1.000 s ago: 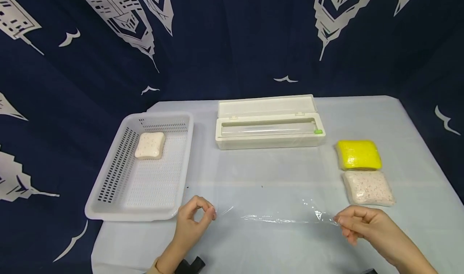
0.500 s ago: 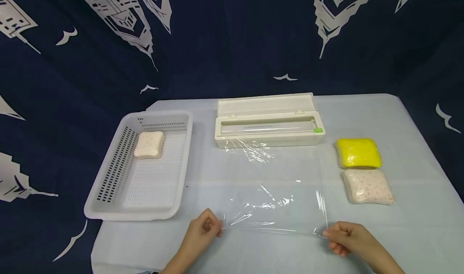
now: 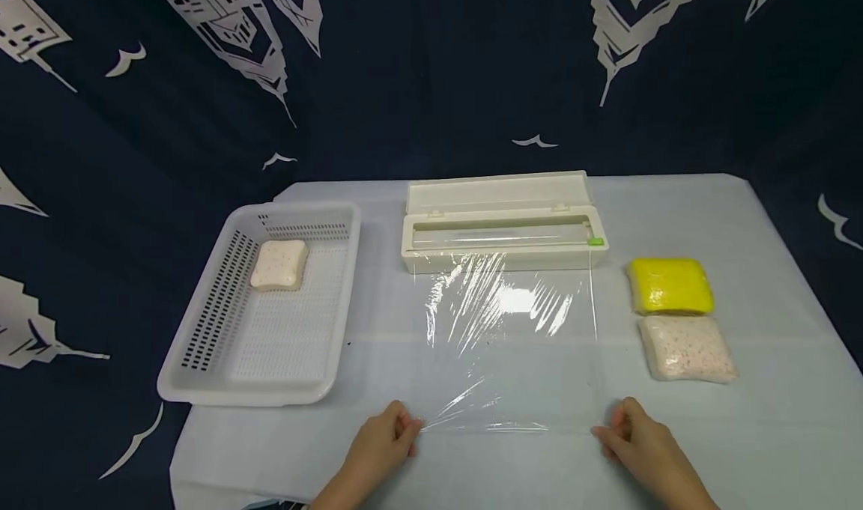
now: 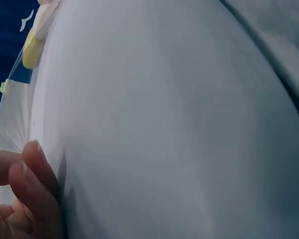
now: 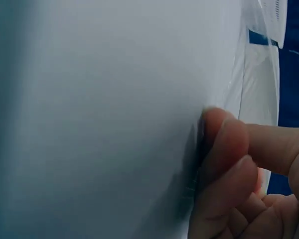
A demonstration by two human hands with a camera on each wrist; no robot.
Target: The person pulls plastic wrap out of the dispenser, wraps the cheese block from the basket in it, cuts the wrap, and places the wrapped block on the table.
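Observation:
A sheet of clear plastic wrap (image 3: pixel 512 345) stretches from the cream wrap dispenser (image 3: pixel 506 259) toward the near side of the table, with bright creases near the box. My left hand (image 3: pixel 382 446) pinches its near left corner between thumb and fingers. At the near right corner my right hand (image 3: pixel 643 450) pinches the film the same way. The dispenser's lid stands open, showing the clear roll inside and a small green slider (image 3: pixel 595 242) at its right end. In the wrist views, both the left hand (image 4: pixel 27 194) and the right hand (image 5: pixel 244 174) are close over the tablecloth.
Left of the film stands a white perforated basket (image 3: pixel 310 390) holding a cream soap-like block (image 3: pixel 279 265). At right lie a yellow wrapped block (image 3: pixel 672 285) and a speckled pinkish one (image 3: pixel 688 349), one before the other. A dark patterned curtain (image 3: pixel 431 76) hangs behind the table.
Both hands have moved toward the near table edge, and the right one also leftward, drawing the wrap out. The film now lies stretched out, taut and creased, from the dispenser to the hands.

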